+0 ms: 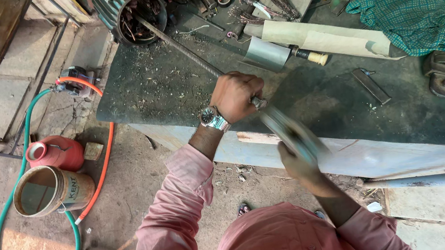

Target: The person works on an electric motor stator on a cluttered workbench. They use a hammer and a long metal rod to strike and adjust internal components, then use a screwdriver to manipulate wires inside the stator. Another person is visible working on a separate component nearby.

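My left hand [236,95], with a wristwatch on it, is closed around the near end of a long ribbed steel rod [179,48]. The rod slants up and left across the dark workbench [162,93] into the open end of a round finned metal housing [138,11] with copper windings inside. My right hand [299,161] grips the handle of a hammer [288,128], which is motion-blurred. Its head is just below and right of my left hand, close to the rod's end.
A rolled beige sheet [330,38], a green checked cloth [418,16], a flat metal strip [370,85] and scattered tools lie on the bench. On the floor at left stand a red canister [62,153], a beige can [52,190], and green [3,225] and orange hoses.
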